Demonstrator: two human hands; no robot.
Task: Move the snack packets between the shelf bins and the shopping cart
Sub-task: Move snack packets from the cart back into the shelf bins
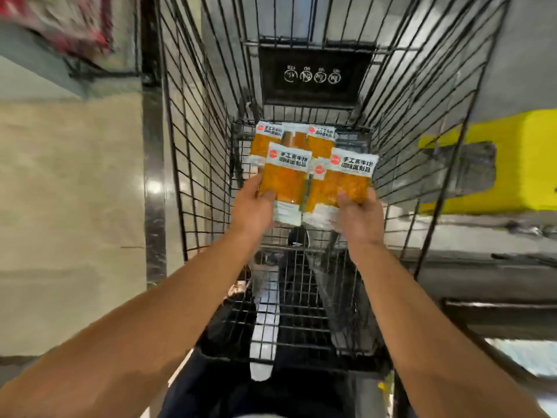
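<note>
Inside the black wire shopping cart (193,146), the left hand (253,206) grips one orange snack packet with white ends (283,179) — Chinese print, red round logo at 12 o'clock, long axis 12-to-6. The right hand (360,215) clasps two overlapping packets (343,182). Further packets (319,140) lie beyond at 12 — on the cart floor.

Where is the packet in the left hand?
Head view, centre: the left hand grips one orange snack packet inside the shopping cart, beside the right hand's packets.

Bare forearms (168,300), no sleeves in view; dark trousers (217,387) below the wire mesh.
</note>
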